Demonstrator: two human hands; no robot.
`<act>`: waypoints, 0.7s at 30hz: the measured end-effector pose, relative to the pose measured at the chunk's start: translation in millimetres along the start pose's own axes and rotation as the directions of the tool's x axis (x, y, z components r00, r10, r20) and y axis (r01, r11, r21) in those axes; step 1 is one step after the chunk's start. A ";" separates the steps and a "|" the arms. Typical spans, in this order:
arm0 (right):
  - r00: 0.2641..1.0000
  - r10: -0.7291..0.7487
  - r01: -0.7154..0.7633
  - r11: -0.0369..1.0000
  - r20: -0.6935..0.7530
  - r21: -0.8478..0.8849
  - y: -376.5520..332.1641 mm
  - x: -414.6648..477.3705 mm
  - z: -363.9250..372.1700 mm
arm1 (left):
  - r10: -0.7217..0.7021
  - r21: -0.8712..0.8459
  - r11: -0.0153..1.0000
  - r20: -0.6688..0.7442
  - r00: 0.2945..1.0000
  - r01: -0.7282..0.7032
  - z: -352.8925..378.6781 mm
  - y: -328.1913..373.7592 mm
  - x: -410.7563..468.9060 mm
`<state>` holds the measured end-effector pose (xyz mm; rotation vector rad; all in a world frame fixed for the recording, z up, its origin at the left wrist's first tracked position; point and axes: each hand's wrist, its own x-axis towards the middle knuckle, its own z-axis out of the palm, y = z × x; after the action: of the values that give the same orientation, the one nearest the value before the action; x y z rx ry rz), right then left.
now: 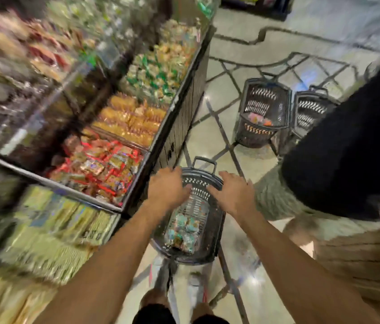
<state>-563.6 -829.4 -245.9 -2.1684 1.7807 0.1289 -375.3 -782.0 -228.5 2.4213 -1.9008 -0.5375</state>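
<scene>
Left of frame: a glass-fronted display counter [158, 136] runs from lower left to upper centre, its compartments holding red-wrapped packets [100, 169], orange packets [130, 120] and green-and-white sweets [158, 76]; the whole view is motion-blurred. Lower centre: the left hand [169, 188] hovers over the far left rim of a dark plastic shopping basket [219, 220], fingers loosely spread and holding nothing. The basket stands on the tiled floor [221, 118] just beside the counter base, directly below and between both hands, its handle [204, 161] upright beyond the fingertips. Pale blue-green packets [184, 232] lie in its bottom, well below the palms. The right hand [233, 192] is over the far right rim, likewise slack and empty; contact with the rim cannot be confirmed. Centre right: two more dark baskets [263, 134] [310, 108] stand side by side. Right edge: another person's black garment [347, 148].
</scene>
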 end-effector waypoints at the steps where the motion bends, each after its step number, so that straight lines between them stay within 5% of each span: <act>1: 0.999 -0.032 0.032 0.999 -0.018 -0.005 -11.7 -4.8 -19.8 | 0.000 0.008 1.000 -0.032 0.999 0.000 -22.8 -0.5 -9.9; 9: 0.930 -0.355 0.349 0.934 -0.100 -0.069 -145.4 -47.5 -122.8 | -0.277 -0.026 0.960 -0.244 0.929 0.279 -155.5 -68.0 -108.8; 21: 0.636 -0.764 0.750 0.644 -0.107 -0.151 -386.4 -164.9 -132.7 | -0.647 -0.041 0.724 -0.385 0.658 0.689 -247.3 -241.3 -303.1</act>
<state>-243.5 -652.6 0.0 -2.8687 0.7668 -0.1821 -141.0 -481.2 28.2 2.9845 -0.8566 0.0644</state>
